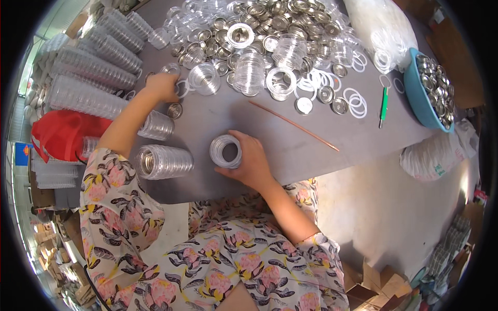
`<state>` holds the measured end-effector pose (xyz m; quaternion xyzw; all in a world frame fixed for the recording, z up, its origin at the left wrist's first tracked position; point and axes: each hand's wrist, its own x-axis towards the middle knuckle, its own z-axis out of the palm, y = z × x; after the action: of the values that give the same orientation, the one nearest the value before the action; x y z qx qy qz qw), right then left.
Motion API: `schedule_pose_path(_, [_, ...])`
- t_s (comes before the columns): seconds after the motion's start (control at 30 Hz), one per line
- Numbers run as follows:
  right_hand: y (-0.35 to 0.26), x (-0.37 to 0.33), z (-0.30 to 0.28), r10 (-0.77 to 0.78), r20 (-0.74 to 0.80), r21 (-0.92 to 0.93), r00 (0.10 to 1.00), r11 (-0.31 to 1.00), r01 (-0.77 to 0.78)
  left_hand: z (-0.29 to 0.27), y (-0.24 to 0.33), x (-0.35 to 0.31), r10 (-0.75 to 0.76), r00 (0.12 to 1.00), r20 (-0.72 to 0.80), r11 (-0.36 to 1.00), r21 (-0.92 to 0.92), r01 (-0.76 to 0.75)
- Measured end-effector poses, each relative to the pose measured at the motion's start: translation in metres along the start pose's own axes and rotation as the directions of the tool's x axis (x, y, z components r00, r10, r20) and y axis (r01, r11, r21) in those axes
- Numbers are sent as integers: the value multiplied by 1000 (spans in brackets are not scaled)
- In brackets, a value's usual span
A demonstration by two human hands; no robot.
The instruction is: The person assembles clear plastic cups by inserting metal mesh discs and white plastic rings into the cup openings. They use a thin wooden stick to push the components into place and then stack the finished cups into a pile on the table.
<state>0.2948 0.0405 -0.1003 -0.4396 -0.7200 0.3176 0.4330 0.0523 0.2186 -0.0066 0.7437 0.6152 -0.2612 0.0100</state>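
Note:
On the near part of the grey table, my right hand point(250, 161) is wrapped round a short stack of clear plastic rings point(224, 151), which shows a dark round opening. My left hand point(164, 87) reaches out to the far left, its fingers curled beside a clear round piece point(170, 69); whatever they grip is hidden. Just below that hand lies a single metal cap point(175, 110). Between my arms rests a lying stack of clear rings point(168, 161) with a metal cap in its end. A taller clear stack point(204, 79) stands right of my left hand.
A heap of metal caps point(280, 23) and clear rings covers the table's far side. Long rows of stacked clear pieces point(88, 96) and a red cloth point(65, 135) lie left. To the right are a copper-coloured stick point(294, 126), a green-handled tool point(384, 107) and a blue basin point(421, 98) of caps.

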Motion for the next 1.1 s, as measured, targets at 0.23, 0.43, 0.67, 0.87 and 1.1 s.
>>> schedule_pose_path(0.23, [5,-3,5,-51,-31,6,998,999,51,-18,4,-78,18,937,-349,843,-499,-202])
schedule_pose_path(0.43, [8,-5,2,-30,-44,-10,999,1000,30,-18,103,-185,169,871,-461,417,-767,-487])
schedule_pose_path(0.67, [12,-5,12,-80,-108,-15,991,997,79,39,148,-171,101,655,-749,695,-418,-585])
schedule_pose_path(0.87, [11,-5,10,-43,-75,21,996,999,45,54,144,-178,151,685,-713,753,-366,-547])
schedule_pose_path(1.1, [12,-8,9,-83,-88,-15,993,997,82,42,149,-172,293,678,-674,820,-189,-541])
